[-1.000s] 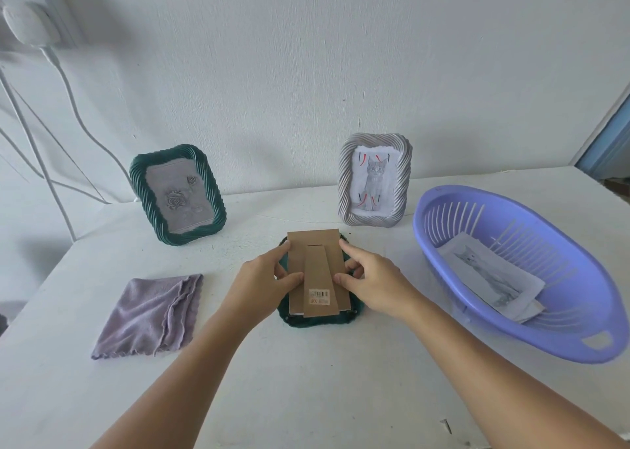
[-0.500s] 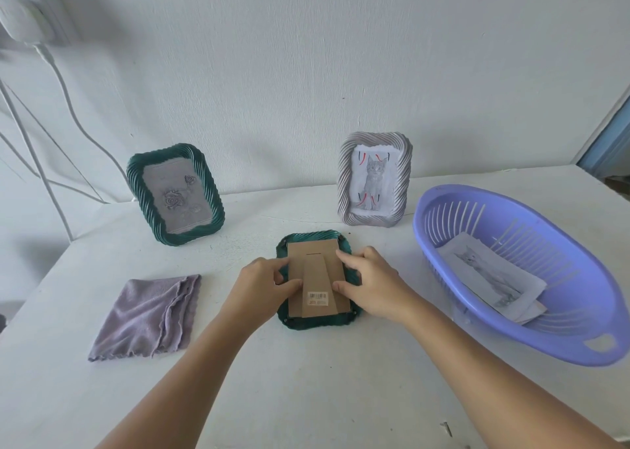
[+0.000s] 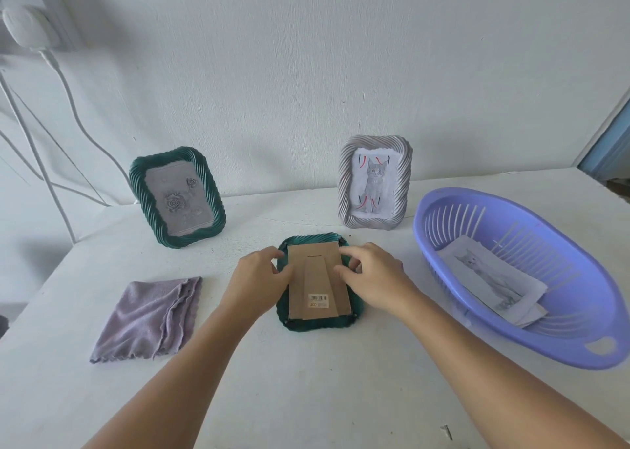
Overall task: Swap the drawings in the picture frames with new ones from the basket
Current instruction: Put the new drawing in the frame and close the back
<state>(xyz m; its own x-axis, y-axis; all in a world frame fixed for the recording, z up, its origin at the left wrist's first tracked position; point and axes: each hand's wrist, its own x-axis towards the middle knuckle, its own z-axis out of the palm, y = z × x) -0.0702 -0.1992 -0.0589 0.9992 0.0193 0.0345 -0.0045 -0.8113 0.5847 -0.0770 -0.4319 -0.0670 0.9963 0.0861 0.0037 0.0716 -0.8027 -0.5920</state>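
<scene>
The green frame (image 3: 318,324) lies face down on the white table (image 3: 306,397), right in front of me, with its cardboard backing (image 3: 318,278) up and the folded stand flat along it. Its long axis runs away from me toward the wall, so the two long edges fall one to each hand. My left hand (image 3: 259,280) sits on the left edge, fingers curled, thumb tip pressing the backing near its upper left; my right hand (image 3: 373,274) mirrors it on the right edge, fingertips (image 3: 344,271) bent onto the card. I can't tell whether either hand is pinching a retaining tab or only pressing. Both are equally near, so I judge the next move to be seating or freeing the backing along those side edges.

Beyond stand a green frame with a rose drawing (image 3: 177,198) to the left and a grey frame with a cat drawing (image 3: 375,182) to the right. The purple basket (image 3: 531,332) at far right holds spare drawings (image 3: 494,281), nearer my right hand. A folded purple cloth (image 3: 150,315) lies left
</scene>
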